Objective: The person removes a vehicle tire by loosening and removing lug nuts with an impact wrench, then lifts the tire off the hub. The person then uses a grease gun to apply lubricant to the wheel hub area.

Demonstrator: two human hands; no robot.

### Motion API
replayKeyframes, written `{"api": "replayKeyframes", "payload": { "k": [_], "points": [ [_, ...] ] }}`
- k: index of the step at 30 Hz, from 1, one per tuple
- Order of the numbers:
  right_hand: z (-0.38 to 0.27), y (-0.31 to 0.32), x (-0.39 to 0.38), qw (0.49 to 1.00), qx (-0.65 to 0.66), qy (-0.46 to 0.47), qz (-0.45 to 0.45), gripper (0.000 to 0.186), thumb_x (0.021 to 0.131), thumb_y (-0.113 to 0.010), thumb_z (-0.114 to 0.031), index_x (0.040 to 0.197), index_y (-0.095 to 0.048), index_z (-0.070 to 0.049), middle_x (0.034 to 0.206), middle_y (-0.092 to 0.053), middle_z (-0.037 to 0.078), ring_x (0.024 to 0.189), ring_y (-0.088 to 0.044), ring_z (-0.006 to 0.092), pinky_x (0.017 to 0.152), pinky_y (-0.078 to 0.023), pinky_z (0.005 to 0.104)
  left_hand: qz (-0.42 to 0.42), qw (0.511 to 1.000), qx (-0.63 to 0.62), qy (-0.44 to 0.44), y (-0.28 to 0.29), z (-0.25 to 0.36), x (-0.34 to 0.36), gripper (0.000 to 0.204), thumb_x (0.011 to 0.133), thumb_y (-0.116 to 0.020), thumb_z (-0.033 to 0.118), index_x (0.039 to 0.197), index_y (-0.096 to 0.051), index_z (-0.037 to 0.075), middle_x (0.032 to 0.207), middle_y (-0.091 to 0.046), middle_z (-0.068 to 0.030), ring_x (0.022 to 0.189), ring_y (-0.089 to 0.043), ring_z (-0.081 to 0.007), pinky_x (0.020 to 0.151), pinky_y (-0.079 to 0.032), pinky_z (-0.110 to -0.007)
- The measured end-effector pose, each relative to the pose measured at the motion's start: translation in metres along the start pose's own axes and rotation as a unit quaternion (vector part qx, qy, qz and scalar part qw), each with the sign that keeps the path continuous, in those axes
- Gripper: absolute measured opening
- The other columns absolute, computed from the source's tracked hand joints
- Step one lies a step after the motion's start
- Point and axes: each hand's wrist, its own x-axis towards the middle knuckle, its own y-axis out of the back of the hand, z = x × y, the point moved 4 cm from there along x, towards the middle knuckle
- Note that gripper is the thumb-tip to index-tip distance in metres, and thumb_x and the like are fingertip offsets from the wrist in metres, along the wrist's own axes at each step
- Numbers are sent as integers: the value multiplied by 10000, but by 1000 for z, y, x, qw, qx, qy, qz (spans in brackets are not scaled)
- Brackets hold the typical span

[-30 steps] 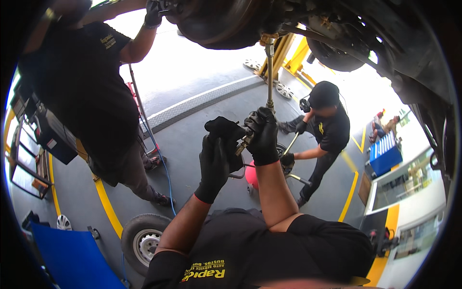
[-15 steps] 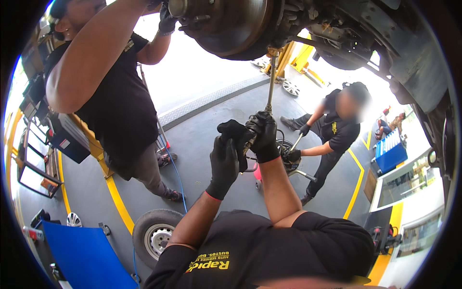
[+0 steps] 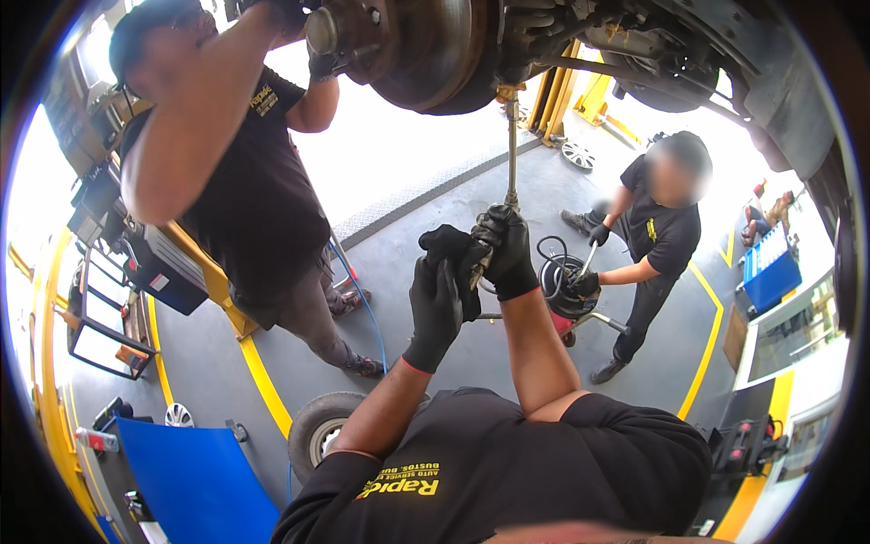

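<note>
My right hand (image 3: 504, 249), in a black glove, is closed around the lower end of a long metal grease tube (image 3: 513, 163). The tube stands nearly upright, and its top meets a brass-coloured fitting (image 3: 510, 93) beneath the rusty brake disc (image 3: 421, 54). My left hand (image 3: 437, 313), also gloved, is beside the right one, thumb up, closed on a black cloth-like bundle (image 3: 444, 239). A metal handle part (image 3: 478, 270) shows between my hands. Dark gloves against dark cloth hide where the left fingers end.
A co-worker (image 3: 671, 199) at right grips the handle of a wheeled drum pump (image 3: 569, 286). Another person (image 3: 240, 163) stands close on the left, arms raised to the hub. A wheel (image 3: 322, 431) lies below left, near a blue panel (image 3: 195, 480). The vehicle's underside (image 3: 770, 82) hangs overhead.
The view has swung left, so floor and people appear farther right. My hands keep their hold on the tube and the bundle. The co-worker's pump handle stands more upright.
</note>
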Motion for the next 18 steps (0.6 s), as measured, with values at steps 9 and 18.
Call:
{"api": "replayKeyframes", "payload": {
  "k": [9,18],
  "points": [
    [3,4,1,1000,23,8,0,287,983,-541,-143,717,-451,-201,590,-374,-74,481,-377,68,457,-354,253,-33,979,-153,132,6,-7,-1,237,1099,-476,128,1304,-547,31,1218,-623,-55,1125,-588,-112,970,-472,-279],
    [3,5,3,1000,21,18,-6,283,972,-553,-131,720,-446,-203,580,-352,-79,480,-368,69,469,-371,265,-54,980,-162,106,7,-5,-1,245,1106,-469,133,1323,-533,38,1246,-609,-54,1139,-590,-117,961,-480,-266]
  ]
}}
